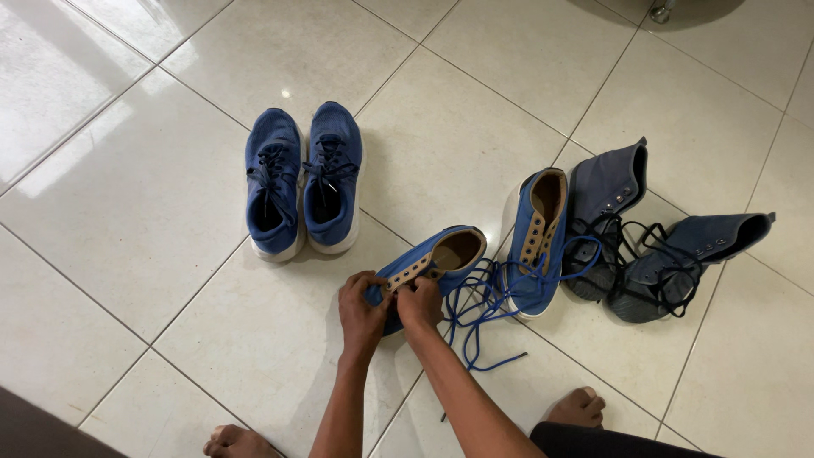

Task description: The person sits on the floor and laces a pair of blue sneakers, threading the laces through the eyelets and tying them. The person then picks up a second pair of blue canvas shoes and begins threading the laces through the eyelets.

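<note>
A blue low sneaker [445, 254] with a tan eyelet strip lies tilted on the white tile floor in front of me. My left hand [360, 309] grips its toe end. My right hand [420, 304] pinches the tan strip or the lace right beside it. Loose blue laces [479, 318] trail from this sneaker across the floor to the right. Its matching blue sneaker [538, 242] lies just to the right, also unlaced.
A pair of blue running shoes [303, 180] stands side by side at the left. Two dark blue high-top boots [653, 250] with black laces lie at the right. My bare feet [577, 409] rest at the bottom edge.
</note>
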